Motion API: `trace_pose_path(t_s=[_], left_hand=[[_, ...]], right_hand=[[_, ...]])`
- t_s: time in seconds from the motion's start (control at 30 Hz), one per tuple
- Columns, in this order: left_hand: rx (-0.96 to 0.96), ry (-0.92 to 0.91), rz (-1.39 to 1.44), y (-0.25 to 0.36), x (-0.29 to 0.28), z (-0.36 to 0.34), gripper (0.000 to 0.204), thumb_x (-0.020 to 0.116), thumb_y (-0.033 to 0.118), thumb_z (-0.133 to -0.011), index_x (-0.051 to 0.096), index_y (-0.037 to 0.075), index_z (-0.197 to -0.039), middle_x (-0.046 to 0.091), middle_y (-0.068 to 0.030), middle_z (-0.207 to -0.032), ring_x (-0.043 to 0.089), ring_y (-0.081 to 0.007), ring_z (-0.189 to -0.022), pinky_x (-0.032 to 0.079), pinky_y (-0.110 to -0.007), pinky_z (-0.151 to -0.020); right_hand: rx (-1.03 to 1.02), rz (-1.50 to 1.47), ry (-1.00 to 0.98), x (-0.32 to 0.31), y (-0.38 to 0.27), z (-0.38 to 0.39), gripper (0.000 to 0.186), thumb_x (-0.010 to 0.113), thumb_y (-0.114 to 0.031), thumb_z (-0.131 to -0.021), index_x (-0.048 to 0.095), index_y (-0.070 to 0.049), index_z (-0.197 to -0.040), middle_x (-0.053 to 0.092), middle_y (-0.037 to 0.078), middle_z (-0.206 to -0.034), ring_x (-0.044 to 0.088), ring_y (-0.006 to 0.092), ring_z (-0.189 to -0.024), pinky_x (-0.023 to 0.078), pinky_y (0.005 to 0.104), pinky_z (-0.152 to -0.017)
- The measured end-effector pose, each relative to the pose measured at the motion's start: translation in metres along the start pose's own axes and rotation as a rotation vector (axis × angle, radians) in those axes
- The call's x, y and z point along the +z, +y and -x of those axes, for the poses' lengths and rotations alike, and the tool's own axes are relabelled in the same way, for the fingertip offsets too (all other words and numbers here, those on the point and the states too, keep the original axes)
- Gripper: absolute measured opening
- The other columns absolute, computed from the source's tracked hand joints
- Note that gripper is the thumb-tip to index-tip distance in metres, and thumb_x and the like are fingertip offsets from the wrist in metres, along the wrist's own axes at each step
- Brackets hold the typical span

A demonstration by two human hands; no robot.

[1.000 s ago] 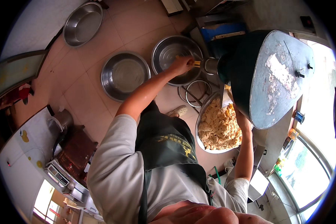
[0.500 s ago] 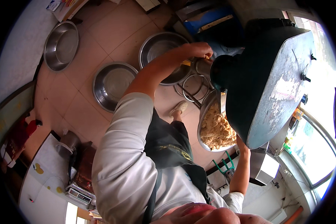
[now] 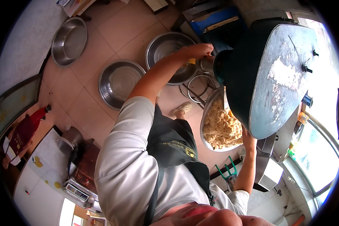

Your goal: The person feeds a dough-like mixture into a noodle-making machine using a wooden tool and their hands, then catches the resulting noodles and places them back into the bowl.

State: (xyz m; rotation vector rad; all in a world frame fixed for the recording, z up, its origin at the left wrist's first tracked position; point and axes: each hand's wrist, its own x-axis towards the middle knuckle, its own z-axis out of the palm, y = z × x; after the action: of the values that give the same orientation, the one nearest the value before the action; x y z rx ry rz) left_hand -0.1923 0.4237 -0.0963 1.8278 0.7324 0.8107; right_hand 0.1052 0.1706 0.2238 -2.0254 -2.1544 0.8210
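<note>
A large dark green mixer-like machine with a worn pale top panel stands over a metal bowl. The bowl holds a lumpy, pale tan dough-like mass, and a flat metal part reaches down into it. My left hand is closed at the short metal cylinder on the machine's front; what its fingers grip is hidden. Beside the bowl's right rim is my right hand, its fingers mostly hidden behind the machine and rim.
Wide metal basins stand on the tiled floor ahead and left, one farther off. A metal ring stand is near the bowl. At left are a person in dark red and a white table with a scale.
The whole view has shifted slightly, and more of the person at left shows. My left hand stays by the cylinder and my right hand by the bowl rim.
</note>
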Motion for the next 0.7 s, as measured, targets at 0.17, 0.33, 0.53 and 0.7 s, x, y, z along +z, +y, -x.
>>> trace_pose_path(t_s=[0.17,0.33,0.53,0.7], left_hand=[[-0.079,-0.138,0.092,-0.003,-0.002,-0.019,0.003,0.063,0.005,-0.078,0.061,0.003,-0.078,0.062,-0.0121,-0.077,0.060,-0.0237,-0.070,0.045,-0.038,-0.064],[-0.123,0.049,0.080,-0.018,0.015,-0.007,0.010,0.064,0.012,-0.077,0.071,0.004,-0.079,0.066,-0.0129,-0.076,0.064,-0.0276,-0.072,0.048,-0.039,-0.066],[-0.006,0.420,-0.129,-0.022,0.035,0.035,0.014,0.065,0.015,-0.075,0.075,0.005,-0.078,0.068,-0.0158,-0.076,0.068,-0.0330,-0.075,0.051,-0.045,-0.068],[-0.299,0.820,-0.081,0.042,0.072,0.067,0.015,0.064,0.017,-0.075,0.074,0.005,-0.076,0.067,-0.0177,-0.073,0.068,-0.0348,-0.072,0.052,-0.045,-0.067]], right_hand=[[-0.003,0.024,0.056,-0.001,0.013,0.011,0.025,0.063,-0.016,-0.097,0.066,0.003,-0.113,0.070,0.018,-0.104,0.065,0.0255,-0.097,0.049,0.0366,-0.090],[-0.067,0.076,0.113,-0.003,0.020,0.023,0.023,0.065,-0.016,-0.096,0.067,0.004,-0.106,0.069,0.013,-0.088,0.060,0.0147,-0.075,0.049,0.0297,-0.072],[0.074,0.056,0.044,-0.023,-0.006,0.022,0.019,0.066,-0.017,-0.095,0.066,0.002,-0.095,0.060,0.013,-0.068,0.053,0.0155,-0.058,0.045,0.0300,-0.059],[-0.048,-0.100,0.143,-0.023,-0.005,0.027,0.015,0.066,-0.012,-0.093,0.063,0.002,-0.090,0.058,0.013,-0.063,0.050,0.0181,-0.050,0.043,0.0299,-0.051]])
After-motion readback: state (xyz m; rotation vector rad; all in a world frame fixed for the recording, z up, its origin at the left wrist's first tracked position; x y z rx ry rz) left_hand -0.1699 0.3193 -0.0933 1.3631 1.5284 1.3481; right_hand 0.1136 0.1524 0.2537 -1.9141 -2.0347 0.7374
